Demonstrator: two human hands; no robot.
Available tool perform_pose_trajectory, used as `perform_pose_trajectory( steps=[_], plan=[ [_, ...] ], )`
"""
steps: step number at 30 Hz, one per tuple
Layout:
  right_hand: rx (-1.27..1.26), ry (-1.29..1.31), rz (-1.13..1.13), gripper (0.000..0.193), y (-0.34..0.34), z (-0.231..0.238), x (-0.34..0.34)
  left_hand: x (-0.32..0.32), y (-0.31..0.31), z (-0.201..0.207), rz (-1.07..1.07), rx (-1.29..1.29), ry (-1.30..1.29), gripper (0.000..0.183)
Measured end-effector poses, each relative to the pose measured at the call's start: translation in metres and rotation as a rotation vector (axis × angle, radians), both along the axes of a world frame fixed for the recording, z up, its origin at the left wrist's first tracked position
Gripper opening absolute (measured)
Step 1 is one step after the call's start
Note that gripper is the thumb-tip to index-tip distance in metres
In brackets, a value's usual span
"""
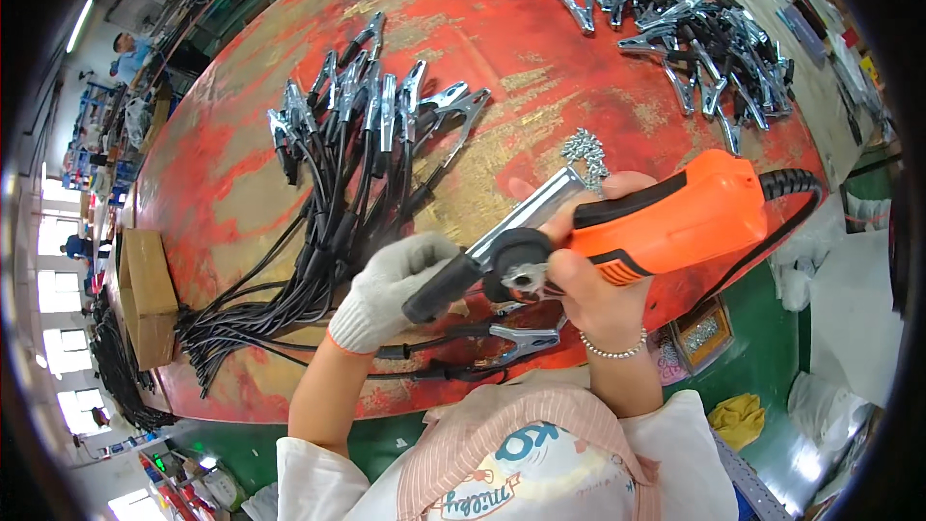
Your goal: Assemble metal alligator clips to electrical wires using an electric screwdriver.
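My left hand [391,289], in a pale knit glove, is closed on a metal spring clamp [526,217] by its black handle sleeve. In my bare right hand [598,304] is an orange and black electric screwdriver [675,217], held tilted over the clamp, its front end close to the clamp's body. Part of the clamp is hidden behind the tool and my right fingers. Just beyond them lies a small pile of screws [585,154]. Below, on the near table edge, another clamp [526,338] rests with black cables.
Cabled clamps [371,101] lie bunched on the left of the worn red table [231,164], their black cables [313,260] trailing nearward. Loose clamps [714,48] are heaped at far right. A cardboard box [147,299] stands left. The tool's black cord [805,198] drops off the right edge.
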State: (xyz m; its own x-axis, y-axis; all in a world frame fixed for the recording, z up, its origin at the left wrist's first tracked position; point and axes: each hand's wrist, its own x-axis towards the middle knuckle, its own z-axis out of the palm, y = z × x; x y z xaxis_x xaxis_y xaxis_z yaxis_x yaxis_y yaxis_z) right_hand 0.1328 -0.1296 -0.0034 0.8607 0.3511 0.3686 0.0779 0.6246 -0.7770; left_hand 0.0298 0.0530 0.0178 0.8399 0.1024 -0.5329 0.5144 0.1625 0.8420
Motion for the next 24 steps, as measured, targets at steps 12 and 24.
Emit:
perform_pose_trajectory(
  steps=[12,24],
  plan=[
    [-0.159,0.0,-0.054,0.052,0.008,0.005,-0.002,-0.01,-0.035,-0.015,0.023,1.499,-0.639,0.026],
    [-0.206,0.289,0.16,0.047,0.092,-0.015,-0.027,-0.04,0.009,0.009,0.563,-0.391,-0.309,0.057]
  ],
)
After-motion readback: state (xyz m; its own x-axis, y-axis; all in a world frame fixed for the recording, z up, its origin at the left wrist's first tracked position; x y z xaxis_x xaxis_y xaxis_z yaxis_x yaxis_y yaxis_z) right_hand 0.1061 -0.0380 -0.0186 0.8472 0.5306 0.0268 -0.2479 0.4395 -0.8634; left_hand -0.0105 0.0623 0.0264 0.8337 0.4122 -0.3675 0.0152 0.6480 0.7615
